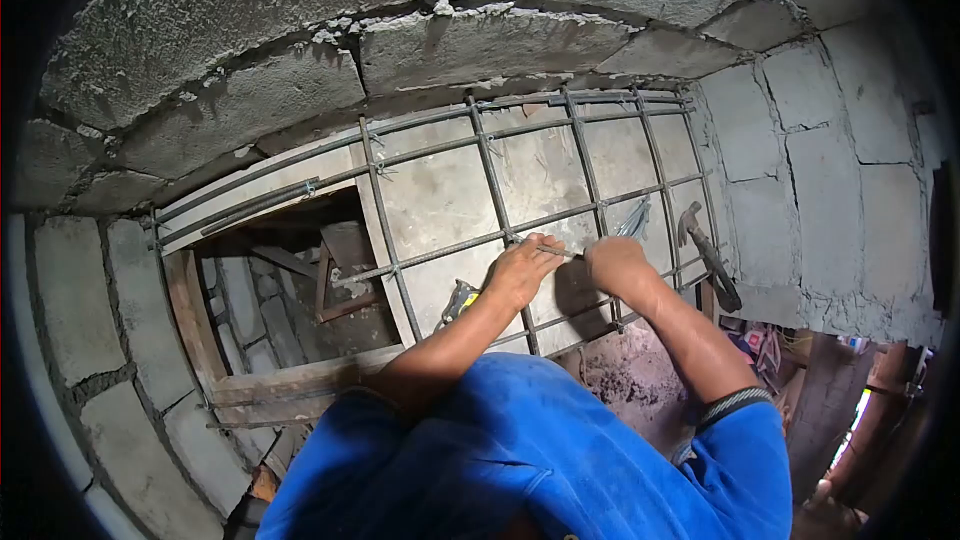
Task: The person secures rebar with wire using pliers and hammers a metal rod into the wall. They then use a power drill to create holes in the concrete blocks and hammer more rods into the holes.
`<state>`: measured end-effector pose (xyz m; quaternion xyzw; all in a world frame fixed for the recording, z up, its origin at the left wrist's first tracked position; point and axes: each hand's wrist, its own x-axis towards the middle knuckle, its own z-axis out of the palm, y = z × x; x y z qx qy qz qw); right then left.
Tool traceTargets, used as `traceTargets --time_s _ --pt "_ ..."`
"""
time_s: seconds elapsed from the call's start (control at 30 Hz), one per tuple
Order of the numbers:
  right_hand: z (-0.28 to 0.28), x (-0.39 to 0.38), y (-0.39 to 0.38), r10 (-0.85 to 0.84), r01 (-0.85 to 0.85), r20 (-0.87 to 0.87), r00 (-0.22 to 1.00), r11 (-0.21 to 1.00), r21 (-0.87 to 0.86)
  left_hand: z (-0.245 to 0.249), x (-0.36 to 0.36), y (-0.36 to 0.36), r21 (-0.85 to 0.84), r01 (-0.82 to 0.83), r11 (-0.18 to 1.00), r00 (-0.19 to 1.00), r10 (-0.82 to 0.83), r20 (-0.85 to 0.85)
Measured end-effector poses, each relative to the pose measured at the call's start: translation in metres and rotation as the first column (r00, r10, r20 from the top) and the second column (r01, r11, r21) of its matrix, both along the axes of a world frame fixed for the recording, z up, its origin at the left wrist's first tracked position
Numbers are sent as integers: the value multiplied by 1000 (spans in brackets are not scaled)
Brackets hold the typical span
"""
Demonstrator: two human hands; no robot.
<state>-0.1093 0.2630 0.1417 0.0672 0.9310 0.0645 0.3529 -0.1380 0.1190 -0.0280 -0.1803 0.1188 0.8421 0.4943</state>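
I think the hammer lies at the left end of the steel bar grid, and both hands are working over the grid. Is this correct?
Not fully: in the head view, the hammer lies at the right end of the steel bar grid, not the left. The left hand and right hand are indeed working over the grid.

The right hand (618,265) hides one end of a thin rod (560,252), too small to identify. The left forearm (450,345) partly covers a black-and-yellow object (460,298). The blue shirt (540,440), cut off by the near edge, blocks part of the rebar grid (500,195). Small clutter (765,350) at near right is indistinct.
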Motion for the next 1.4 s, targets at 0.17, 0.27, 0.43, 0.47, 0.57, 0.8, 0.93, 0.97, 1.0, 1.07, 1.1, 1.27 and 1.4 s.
traceTargets --time_s 0.17,0.27,0.43,0.47,0.57,0.8,0.93,0.97,1.0,1.07,1.1,1.27,1.4 --pt "23 -20 4 188 -182 79 979 980 -76 1 -4 2 -42 -7 999 997 10 71" --pt "44 -21 -10 149 -85 192 970 949 -303 -4 -4 0 -73 12 997 994 -4 113" --pt "-2 39 -38 -455 352 111 884 489 -798 12 -12 -17 -24 45 999 984 -41 172" --pt "-8 46 -47 -513 390 112 851 474 -790 10 -13 -18 -20 74 997 986 -71 148" --pt "3 42 -49 -536 222 -187 823 608 -762 17 -17 -25 -38 100 994 978 -92 186" --pt "-3 -55 53 -111 48 -556 824 991 -126 16 -25 -34 -7 119 993 951 -111 290" --pt "-53 -27 86 -604 544 -67 794 756 -364 24 -45 -44 22 150 988 933 -149 327" --pt "-45 -15 77 -764 822 329 555 443 -358 24 -48 -46 25 145 989 934 -146 327" --pt "-55 9 69 -806 883 405 431 283 -376 22 -52 -48 1 240 971 960 -238 150" --pt "-64 44 45 -852 906 414 322 149 -397 26 -56 -59 -161 372 914 903 -397 -165" --pt "-59 51 31 -876 894 348 334 177 -412 26 -55 -64 -165 367 915 907 -392 -156" --pt "-11 55 20 -701 541 -85 708 615 -573 44 -53 -72 -647 -510 567 105 -705 -701" --pt "31 24 21 -560 325 -289 776 748 -578 40 -61 -61 -390 -657 645 -171 -632 -756"
